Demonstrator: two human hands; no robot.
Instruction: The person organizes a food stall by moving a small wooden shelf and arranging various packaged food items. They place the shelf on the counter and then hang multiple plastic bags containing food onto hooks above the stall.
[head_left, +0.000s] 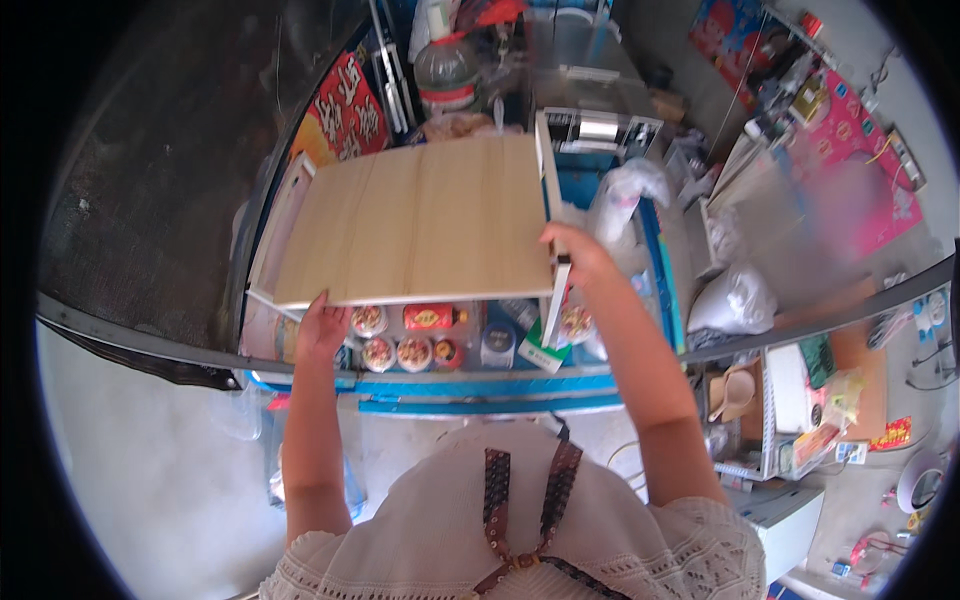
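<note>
A light wooden panel (420, 225) with a pale side rail on the left (285, 217) and another on the right (547, 165) lies tilted before me, above a blue-edged counter. My left hand (324, 326) grips its front edge near the left corner, thumb on top. My right hand (581, 255) is closed around the right rail, by the front right corner. A short white leg-like bar (556, 304) angles down from that corner. In front of the panel stand several tubs with patterned lids (414, 352), a red-labelled bottle (429, 316) and a green-and-white box (544, 349).
The blue counter edge (487, 388) runs between me and the goods. Behind the panel stand a large clear jug (446, 75) and a metal appliance (596, 101). White plastic bags (619, 199) sit to the right. A dark sheet (165, 180) covers the left side.
</note>
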